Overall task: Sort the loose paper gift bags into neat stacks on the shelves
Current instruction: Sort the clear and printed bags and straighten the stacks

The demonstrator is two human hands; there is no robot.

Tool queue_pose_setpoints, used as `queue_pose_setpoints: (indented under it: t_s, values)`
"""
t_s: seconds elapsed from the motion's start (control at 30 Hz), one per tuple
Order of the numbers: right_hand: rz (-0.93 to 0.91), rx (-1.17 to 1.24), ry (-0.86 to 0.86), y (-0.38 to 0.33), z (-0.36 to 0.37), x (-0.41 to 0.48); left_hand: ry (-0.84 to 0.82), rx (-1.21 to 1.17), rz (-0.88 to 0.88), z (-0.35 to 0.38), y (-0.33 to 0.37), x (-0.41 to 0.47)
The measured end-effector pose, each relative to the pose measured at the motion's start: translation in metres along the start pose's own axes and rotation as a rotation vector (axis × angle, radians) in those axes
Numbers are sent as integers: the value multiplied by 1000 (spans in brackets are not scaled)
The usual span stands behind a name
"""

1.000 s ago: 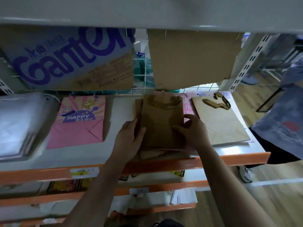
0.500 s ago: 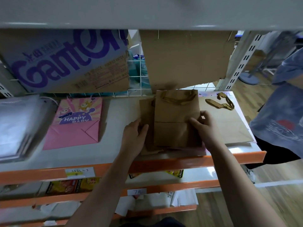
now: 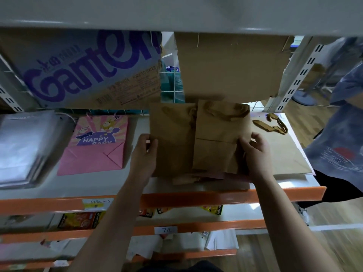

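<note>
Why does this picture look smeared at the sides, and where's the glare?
Head view: the wide-angle lens bows the orange shelf beam; the plastic-wrapped stack at left is blurred; glare shines on the white shelf front right; the brown paper bags sit dim but fairly sharp.

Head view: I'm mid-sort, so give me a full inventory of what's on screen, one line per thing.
left brown paper bag: one, brown, mid-shelf, partly under its neighbour
right brown paper bag: one, brown, overlapping the left one
large kraft bag: one, tan, flat at the shelf's right end
pink gift bag: one, pink with cartoon print, flat, left of centre
plastic-wrapped stack: one, whitish, far left
Ganten carton: one, brown with purple lettering, back left
plain cardboard box: one, brown, back right
shelf: one, white deck with orange front rail
snack packets: several, yellow-red, shelf below
left hand: grips the left brown paper bag's edge
right hand: pinches the right brown paper bag's edge
</note>
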State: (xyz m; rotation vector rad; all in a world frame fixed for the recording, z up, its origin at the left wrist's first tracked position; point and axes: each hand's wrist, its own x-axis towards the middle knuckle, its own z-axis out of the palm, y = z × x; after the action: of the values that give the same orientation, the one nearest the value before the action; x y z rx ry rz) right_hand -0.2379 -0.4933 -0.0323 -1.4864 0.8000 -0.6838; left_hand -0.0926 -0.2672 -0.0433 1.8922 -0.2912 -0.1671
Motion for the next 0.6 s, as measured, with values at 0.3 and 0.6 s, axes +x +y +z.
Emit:
queue_pose_setpoints:
  t_s: [0.3,0.6]
  values:
    - [-50,-27,-65,-1,34,-4,-10,-68,-117,-45,-23,9]
    - [-43,13,-71,0,50,-4,-129,-98,-168,-35,-21,10]
